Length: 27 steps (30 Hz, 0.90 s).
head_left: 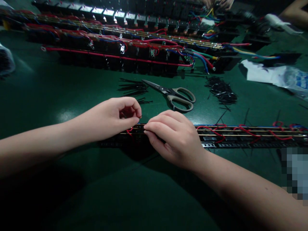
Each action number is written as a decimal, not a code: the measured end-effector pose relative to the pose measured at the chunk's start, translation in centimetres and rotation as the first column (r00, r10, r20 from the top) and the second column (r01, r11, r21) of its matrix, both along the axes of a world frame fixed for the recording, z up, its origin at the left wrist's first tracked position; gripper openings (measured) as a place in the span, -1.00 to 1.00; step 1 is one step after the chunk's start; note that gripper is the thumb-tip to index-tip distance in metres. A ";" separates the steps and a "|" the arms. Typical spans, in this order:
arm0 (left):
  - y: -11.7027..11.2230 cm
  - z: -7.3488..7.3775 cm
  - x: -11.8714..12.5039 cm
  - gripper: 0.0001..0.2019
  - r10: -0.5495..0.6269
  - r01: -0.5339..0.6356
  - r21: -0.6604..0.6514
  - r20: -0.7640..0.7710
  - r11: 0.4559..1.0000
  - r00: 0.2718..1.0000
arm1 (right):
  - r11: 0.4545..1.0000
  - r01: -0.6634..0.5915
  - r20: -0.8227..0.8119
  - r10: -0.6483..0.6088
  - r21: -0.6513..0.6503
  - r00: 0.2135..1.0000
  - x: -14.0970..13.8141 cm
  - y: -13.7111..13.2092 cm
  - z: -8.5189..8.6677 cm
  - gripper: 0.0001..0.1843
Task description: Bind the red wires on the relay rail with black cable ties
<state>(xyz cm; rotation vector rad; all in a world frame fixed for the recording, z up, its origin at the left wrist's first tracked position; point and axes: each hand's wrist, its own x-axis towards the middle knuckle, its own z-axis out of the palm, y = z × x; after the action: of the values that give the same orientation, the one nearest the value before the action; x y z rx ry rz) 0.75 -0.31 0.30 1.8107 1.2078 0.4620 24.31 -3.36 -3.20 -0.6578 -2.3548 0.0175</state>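
Note:
My left hand is closed in a pinch over a wired black strip, and the thin dark tip of a cable tie shows at its fingertips. Close beside it, my right hand is pinched shut on the strip's upper side; its fingers hide whatever is between them. Brass-coloured rods and red wires run along this strip, with thin black tie ends sticking out. Behind the hands lie scissors with grey-and-black handles, half open, beside a bundle of black cable ties.
A second pile of black cable ties lies right of the scissors. Several wired strips stretch across the back of the green table. Plastic bags lie at right. Another person's hands are at the far edge.

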 end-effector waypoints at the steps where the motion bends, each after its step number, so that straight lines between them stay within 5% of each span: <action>1: 0.0 0.0 0.0 -0.79 -0.002 0.002 -0.001 0.001 1.000 1.000 | 1.000 0.002 0.002 -0.002 -0.001 1.000 0.0 0.0 0.0 -0.87; 27: -0.2 0.2 0.0 -0.67 -0.093 0.085 -0.054 -0.168 0.995 0.982 | 1.000 0.004 0.033 -0.005 0.016 0.999 0.1 0.0 -0.1 -0.83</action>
<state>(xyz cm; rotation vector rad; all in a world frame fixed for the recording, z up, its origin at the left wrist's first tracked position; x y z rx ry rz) 0.71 -0.54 0.46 1.8852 1.2358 0.2303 24.39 -3.35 -3.28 -0.6599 -2.3827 -0.0145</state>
